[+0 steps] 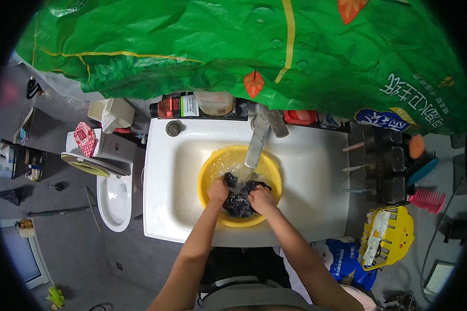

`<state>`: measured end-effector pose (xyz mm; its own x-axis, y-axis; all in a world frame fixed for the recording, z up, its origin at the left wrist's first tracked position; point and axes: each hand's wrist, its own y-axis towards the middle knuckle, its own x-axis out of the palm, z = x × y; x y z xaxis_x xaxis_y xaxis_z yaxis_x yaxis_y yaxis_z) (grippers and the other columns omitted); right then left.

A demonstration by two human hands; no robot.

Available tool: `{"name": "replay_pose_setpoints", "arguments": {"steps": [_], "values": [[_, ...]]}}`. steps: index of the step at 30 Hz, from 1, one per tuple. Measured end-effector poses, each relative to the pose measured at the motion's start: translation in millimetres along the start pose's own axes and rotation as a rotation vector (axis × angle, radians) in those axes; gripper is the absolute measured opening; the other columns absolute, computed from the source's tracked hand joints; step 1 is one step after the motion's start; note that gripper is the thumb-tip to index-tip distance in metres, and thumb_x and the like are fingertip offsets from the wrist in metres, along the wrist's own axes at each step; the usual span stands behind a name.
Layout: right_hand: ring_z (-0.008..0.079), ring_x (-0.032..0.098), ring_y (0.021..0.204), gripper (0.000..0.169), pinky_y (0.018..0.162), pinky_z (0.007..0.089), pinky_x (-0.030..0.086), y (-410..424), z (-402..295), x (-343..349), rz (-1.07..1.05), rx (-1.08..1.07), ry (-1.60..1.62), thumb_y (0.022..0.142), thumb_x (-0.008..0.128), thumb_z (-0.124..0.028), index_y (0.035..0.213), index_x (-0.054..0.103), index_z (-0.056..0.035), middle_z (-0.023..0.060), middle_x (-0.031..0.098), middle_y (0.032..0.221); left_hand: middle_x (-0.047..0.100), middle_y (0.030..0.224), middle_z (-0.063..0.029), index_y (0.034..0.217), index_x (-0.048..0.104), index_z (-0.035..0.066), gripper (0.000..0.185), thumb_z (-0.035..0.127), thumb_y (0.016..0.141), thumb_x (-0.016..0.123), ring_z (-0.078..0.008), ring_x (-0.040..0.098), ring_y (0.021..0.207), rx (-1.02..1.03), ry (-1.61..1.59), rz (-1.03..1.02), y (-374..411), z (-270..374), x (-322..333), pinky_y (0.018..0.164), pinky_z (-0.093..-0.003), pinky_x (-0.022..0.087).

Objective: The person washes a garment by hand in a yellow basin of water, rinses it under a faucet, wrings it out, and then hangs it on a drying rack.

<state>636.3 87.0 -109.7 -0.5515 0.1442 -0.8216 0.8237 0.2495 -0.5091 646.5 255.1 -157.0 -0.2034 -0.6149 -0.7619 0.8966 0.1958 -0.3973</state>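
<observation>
A round yellow plastic basin (241, 224) stands in the white sink (315, 171), with water in it. Dark wet cloth (238, 205) lies partly in the water. My left hand (218, 190), at the basin's left side, grips one part of the cloth. On the right, my right hand (262, 199) is closed on another part of it. Above the basin reaches the metal faucet (255, 145), and the water below its spout is stirred and splashing. The cloth's kind cannot be told, and my fingertips are partly hidden by it.
Bottles (177, 107) and a red soap dish (300, 116) line the sink's back ledge. A large green plastic sheet (218, 39) hangs beyond. The toilet (114, 198) is at left; a black holder (385, 167) with brushes and a yellow basket (402, 237) are at right.
</observation>
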Motion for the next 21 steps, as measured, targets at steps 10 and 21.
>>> {"name": "replay_pose_setpoints", "arguments": {"steps": [10,21], "values": [[0.0279,0.045,0.100,0.025,0.085,0.0371,0.038,-5.7,-4.2,10.0,-0.049,-0.012,0.068,0.068,0.062,-0.030,0.088,0.064,-0.0155,0.0081,0.049,0.107,0.060,0.071,-0.0115,0.078,0.061,0.002,0.026,0.026,0.081,0.050,-0.0221,0.058,0.069,-0.363,-0.599,0.191,13.7,-26.0,15.2,0.062,-0.0311,0.045],[0.0278,0.053,0.093,0.034,0.078,0.0352,0.044,3.6,5.4,24.8,0.007,0.118,0.150,0.075,0.057,-0.036,0.095,0.058,-0.0093,0.0109,0.056,0.099,0.058,0.081,-0.0219,0.081,0.056,0.000,0.023,0.017,0.067,0.060,-0.0392,0.054,0.083,0.121,-0.058,-0.130,-1.8,-32.2,10.0,0.073,-0.0404,0.044]]}}
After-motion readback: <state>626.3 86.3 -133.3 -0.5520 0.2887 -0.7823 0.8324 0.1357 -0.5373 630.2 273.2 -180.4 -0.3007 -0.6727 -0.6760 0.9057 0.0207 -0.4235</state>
